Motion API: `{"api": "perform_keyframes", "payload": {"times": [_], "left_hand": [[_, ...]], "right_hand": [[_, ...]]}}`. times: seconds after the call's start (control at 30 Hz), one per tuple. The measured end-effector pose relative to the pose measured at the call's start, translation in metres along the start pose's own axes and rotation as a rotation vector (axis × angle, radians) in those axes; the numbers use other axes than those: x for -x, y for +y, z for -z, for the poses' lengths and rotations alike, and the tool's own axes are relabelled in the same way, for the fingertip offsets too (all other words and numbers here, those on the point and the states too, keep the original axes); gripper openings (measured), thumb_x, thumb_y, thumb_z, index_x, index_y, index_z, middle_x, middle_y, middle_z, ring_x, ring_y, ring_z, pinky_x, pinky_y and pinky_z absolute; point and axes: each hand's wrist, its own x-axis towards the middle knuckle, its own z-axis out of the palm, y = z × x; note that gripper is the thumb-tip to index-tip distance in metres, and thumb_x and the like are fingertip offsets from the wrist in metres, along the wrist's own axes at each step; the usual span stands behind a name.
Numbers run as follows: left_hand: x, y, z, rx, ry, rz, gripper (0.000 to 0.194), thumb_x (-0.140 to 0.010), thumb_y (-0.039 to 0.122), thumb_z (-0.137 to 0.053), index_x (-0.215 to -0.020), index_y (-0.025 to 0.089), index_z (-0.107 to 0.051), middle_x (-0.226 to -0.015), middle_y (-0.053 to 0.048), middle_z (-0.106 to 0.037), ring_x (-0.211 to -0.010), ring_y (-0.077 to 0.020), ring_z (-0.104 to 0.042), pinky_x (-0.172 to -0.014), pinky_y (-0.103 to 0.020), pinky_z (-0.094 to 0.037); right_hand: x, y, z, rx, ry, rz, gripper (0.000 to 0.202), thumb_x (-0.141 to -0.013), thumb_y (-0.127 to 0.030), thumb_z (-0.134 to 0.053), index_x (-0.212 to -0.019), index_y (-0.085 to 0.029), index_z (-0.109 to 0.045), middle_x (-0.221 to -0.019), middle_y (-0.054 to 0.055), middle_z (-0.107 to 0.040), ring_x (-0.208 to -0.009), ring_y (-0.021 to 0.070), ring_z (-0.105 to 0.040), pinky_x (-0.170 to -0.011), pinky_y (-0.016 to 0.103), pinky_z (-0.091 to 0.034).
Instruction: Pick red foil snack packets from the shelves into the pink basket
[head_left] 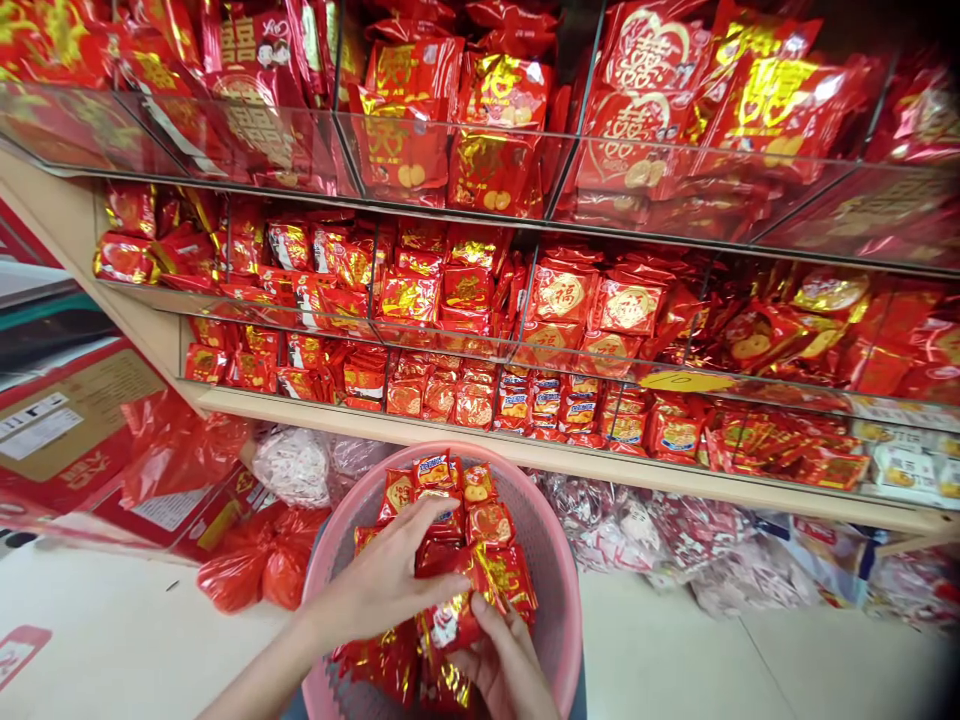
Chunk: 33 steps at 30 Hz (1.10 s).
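A pink plastic basket (pixel 568 600) holds several red and gold snack packets (pixel 491 523). My right hand (pixel 514 655) is inside its rim, with the thumb pressed on top of a shiny red packet (pixel 456 618) that has a white picture on it. The fingers under that packet are partly hidden. My left hand (pixel 397 565) stretches over the packets from the left, its thumb and fingers apart. Its thumb lies across the red packet, and I cannot tell whether it presses on it.
Shelves (pixel 420 432) with clear dividers hold rows of red packets behind the basket. A yellow tag (pixel 686 381) hangs on the lower front. Red plastic bags (pixel 262 555) and a cardboard box (pixel 75 435) stand left. Clear bags of wrapped goods (pixel 675 530) lie under the shelf, right.
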Motion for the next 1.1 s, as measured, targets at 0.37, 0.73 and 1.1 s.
{"api": "perform_keyframes", "payload": {"times": [0.37, 0.73, 1.1], "left_hand": [[0.027, -0.007, -0.046, -0.334, 0.151, -0.029, 0.092, -0.068, 0.012, -0.064, -0.144, 0.032, -0.017, -0.147, -0.004, -0.033, -0.136, -0.0262, -0.024, -0.111, -0.053, -0.026], [0.031, -0.007, -0.037, -0.008, 0.183, 0.150, 0.080, -0.072, 0.016, -0.061, -0.141, 0.034, -0.026, -0.145, -0.002, -0.038, -0.134, -0.0247, -0.033, -0.110, -0.049, -0.030], [0.041, -0.012, -0.021, 0.364, 0.474, 0.143, 0.060, -0.084, 0.032, -0.058, -0.136, 0.030, -0.028, -0.146, -0.006, -0.034, -0.133, -0.0237, -0.035, -0.106, -0.041, -0.039]], "right_hand": [[-0.001, 0.001, -0.022, 0.020, 0.006, 0.050, 0.077, -0.065, -0.029, -0.079, -0.127, -0.023, -0.034, -0.091, 0.000, -0.072, -0.068, 0.0131, -0.065, -0.064, 0.029, -0.055], [0.003, -0.004, -0.023, -0.144, -0.272, -0.093, 0.059, -0.081, -0.065, -0.040, -0.124, -0.025, -0.048, -0.112, 0.008, -0.068, -0.095, 0.0226, -0.064, -0.070, 0.037, -0.055], [0.003, 0.002, -0.024, -0.042, -0.129, -0.079, 0.040, -0.080, -0.034, -0.063, -0.113, -0.019, -0.048, -0.104, 0.007, -0.070, -0.079, 0.0180, -0.067, -0.064, 0.035, -0.057]]}}
